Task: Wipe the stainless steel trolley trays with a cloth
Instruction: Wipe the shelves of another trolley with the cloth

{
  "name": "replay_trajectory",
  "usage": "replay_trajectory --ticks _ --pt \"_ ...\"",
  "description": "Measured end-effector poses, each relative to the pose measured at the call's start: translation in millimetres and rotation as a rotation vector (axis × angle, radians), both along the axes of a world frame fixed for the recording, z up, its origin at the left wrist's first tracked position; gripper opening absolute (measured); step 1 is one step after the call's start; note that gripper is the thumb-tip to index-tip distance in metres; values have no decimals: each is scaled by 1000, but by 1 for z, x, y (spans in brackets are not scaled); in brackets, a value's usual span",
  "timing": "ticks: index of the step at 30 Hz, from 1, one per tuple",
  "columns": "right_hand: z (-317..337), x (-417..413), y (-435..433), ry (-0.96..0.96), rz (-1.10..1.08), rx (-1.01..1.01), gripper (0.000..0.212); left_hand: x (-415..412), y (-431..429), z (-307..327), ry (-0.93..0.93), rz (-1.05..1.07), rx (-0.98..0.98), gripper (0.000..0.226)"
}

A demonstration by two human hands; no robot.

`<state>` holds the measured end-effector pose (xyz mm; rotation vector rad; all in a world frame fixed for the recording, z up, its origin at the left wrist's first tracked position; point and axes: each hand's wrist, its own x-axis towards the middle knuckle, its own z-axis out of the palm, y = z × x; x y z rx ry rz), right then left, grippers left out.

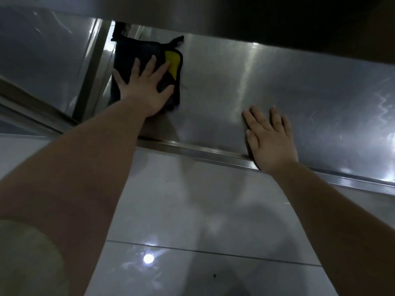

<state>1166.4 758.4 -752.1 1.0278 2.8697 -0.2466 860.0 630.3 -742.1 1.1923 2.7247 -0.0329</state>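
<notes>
Both my arms reach forward; my left hand (143, 87) lies flat, fingers spread, my right hand (271, 138) flat too.

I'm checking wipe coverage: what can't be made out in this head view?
- Back of the tray: head view, hidden under the dark upper shelf.
- Cloth: head view, its middle covered by the left hand, its far corner lost in shadow.
- Smears on the tray: head view, glare and blur mask them.
- Steel under the right hand: head view, covered by the flat palm.

Glossy pale floor tiles (192, 210) with dark grout lines, a round lamp reflection (148, 258), dim light
</notes>
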Motion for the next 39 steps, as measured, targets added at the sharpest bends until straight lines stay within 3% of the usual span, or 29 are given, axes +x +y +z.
replay_trajectory --ticks 5,11,16,23,26,34,39 --pt "0 -1 2 -7 5 21 60 35 7 2 -31 26 11 64" --pt "1 0 1 15 -5 -16 56 135 -14 -2 -4 -262 -4 70" --pt "7 19 33 -73 185 -18 61 137 -10 2 -4 -252 -9 70" --pt "6 86 76 -93 11 40 70 153 2 -1 -8 -334 17 71" --pt "3 84 78 -80 16 28 69 171 42 -4 -11 -399 34 69" --pt "-4 86 81 -13 19 28 69 180 184 -5 -52 -238 -16 63" --pt "-6 87 84 8 27 35 68 189 131 3 -57 -383 13 66"
